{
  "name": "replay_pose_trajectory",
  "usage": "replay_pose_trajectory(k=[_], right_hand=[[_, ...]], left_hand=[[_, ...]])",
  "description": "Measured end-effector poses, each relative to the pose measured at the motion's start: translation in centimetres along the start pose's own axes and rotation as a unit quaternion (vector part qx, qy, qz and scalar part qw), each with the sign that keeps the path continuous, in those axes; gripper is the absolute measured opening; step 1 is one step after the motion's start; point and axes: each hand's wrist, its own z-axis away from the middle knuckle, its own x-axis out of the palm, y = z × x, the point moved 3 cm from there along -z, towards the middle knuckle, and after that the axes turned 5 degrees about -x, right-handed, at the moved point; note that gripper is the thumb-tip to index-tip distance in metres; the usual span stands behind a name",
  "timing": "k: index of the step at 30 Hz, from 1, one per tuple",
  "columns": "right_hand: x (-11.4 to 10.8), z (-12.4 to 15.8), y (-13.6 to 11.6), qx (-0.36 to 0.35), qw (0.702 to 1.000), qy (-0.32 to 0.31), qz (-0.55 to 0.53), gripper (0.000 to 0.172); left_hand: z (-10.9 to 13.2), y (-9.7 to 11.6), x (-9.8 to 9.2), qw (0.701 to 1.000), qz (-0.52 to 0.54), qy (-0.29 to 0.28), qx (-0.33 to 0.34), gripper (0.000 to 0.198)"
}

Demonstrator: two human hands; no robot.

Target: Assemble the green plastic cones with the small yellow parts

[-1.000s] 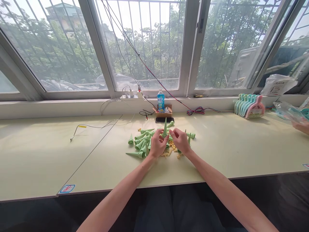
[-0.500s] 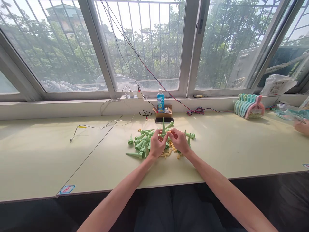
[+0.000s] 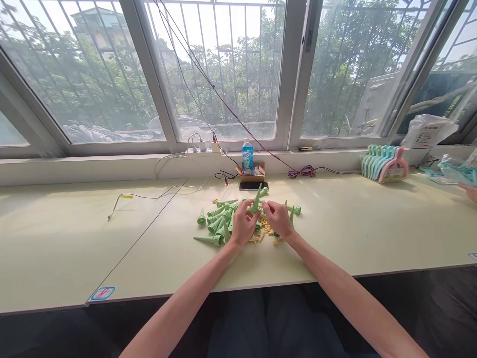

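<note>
My left hand (image 3: 244,226) is closed around the base of a green plant watering spike (image 3: 257,199), whose point leans up and to the right. Just right of it, my right hand (image 3: 278,219) has its thumb and fingers pinched together close to the spike's base. What sits in that pinch is too small to make out. A pile of similar green spikes (image 3: 216,239) spreads to the left of and under my hands. Small yellow plastic pieces (image 3: 266,227) lie scattered between and below them.
Behind the pile are a phone (image 3: 253,186) and a small cardboard box (image 3: 244,177) by a blue bottle (image 3: 248,156). A coiled cable (image 3: 302,171) and pastel plastic items (image 3: 387,164) stand farther right. Another person's hand (image 3: 468,191) shows at the right edge.
The held spike has tipped from upright to leaning right. My right hand has shifted slightly away from it. At the far right, the other person's hand has moved outward.
</note>
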Motion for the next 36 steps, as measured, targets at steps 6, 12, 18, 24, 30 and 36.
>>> replay_pose_trajectory(k=[6,12,18,24,30,36], right_hand=[[-0.39,0.02,-0.24,0.014,1.0,0.014,-0.004,0.049],[-0.77,0.09,-0.16,0.018,0.999,0.042,-0.014,0.044],[-0.35,0.21,-0.13,0.01,0.998,-0.008,-0.061,0.042],[-0.13,0.22,-0.3,-0.007,0.997,-0.039,-0.069,0.04],[-0.04,0.21,-0.02,0.006,0.996,-0.038,-0.077,0.039],[-0.18,0.09,0.01,0.005,0.999,-0.01,-0.041,0.041]], left_hand=[[0.08,0.15,0.11,1.0,0.017,-0.015,-0.009,0.039],[-0.01,0.19,0.01,0.996,0.065,0.0,-0.063,0.031],[-0.34,-0.16,0.05,0.979,0.162,0.002,-0.126,0.033],[-0.2,-0.19,-0.03,0.974,0.17,-0.019,-0.149,0.038],[-0.11,0.0,-0.24,0.984,0.137,-0.015,-0.116,0.037],[0.07,-0.07,-0.17,0.992,0.098,-0.015,-0.077,0.037]])
